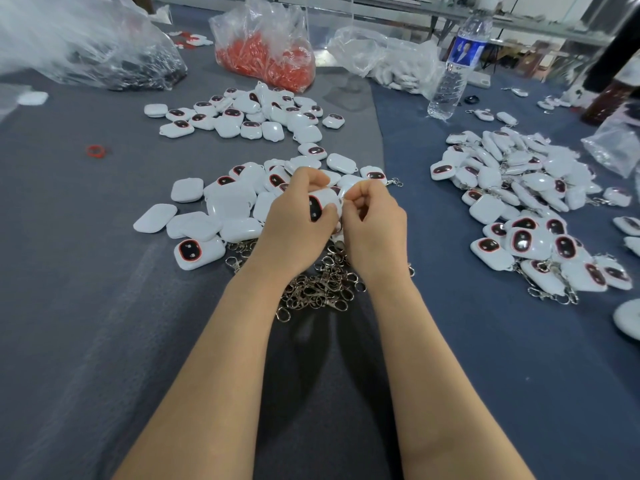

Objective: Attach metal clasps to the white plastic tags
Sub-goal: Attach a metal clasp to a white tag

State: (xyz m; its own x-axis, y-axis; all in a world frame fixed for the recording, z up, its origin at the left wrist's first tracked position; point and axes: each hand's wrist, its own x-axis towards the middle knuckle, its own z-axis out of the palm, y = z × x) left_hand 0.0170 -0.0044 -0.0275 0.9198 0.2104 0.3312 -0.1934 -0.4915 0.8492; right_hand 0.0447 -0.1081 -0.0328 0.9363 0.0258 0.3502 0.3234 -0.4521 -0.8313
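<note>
My left hand [298,216] grips a white plastic tag [322,202] with a dark red-rimmed window, held above the table's middle. My right hand [374,220] pinches at the tag's right edge; a metal clasp [340,242] hangs just below between the two hands, mostly hidden. Loose metal clasps [318,285] lie heaped on the cloth beneath my wrists. Bare white tags [221,209] are scattered left of and behind my hands. Tags with clasps fitted [519,209] are piled at the right.
A grey cloth [104,271] covers the table. At the back stand a bag of red parts [266,60], a bag of dark parts [104,64], a bag of white pieces [391,64] and a water bottle [457,64]. A red ring [95,150] lies far left.
</note>
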